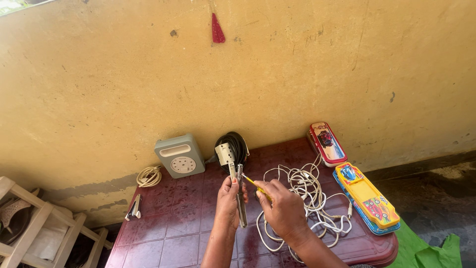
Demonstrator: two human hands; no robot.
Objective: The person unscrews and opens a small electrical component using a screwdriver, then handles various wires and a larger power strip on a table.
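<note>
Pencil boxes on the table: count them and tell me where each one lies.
2. The red pencil box lies against the wall; the yellow pencil box lies just in front of it, along the table edge. None seems hidden.

One head-worn camera looks down and forward, close over the near maroon table (183,218), facing the far yellow wall (238,79).

Two long printed boxes lie on the dark red table, out to the right of where the hands are gripping. The nearer, the yellow box (367,198), sits just right of the grip across the tangle of white cable, a rounded oblong with blue edges and bright cartoon pictures. The red box (327,143) lies beyond it, up and right of the grip by the wall: a rounded oblong, red-rimmed, white-sided, with a dark picture on its lid. No screens or signs show.
</note>
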